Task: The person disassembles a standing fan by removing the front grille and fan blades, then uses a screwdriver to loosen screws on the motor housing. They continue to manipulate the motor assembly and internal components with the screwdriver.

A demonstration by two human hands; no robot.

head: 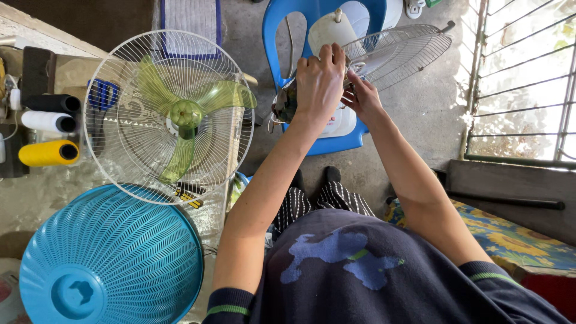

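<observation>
Left hand (319,81) clamps down over the fan motor (287,103), steadying it on the blue chair (282,27). Right hand (360,99), just beside, pinches the wire guard (399,51) rim, holding it tilted up.

**Fan body and wire guard on the blue chair**

The white fan body (333,120) lay on the seat of a blue plastic chair, at about twelve o'clock from the person. Its pale cylindrical motor housing (327,31) pointed up and away, toward the chair back. A round, silver-grey wire guard (401,53) was tilted nearly flat at the housing's three o'clock side, its rim reaching out past the chair's edge toward two o'clock. Thin radial wires ran from its centre to the rim. Part of the body was hidden behind the hands.
</observation>
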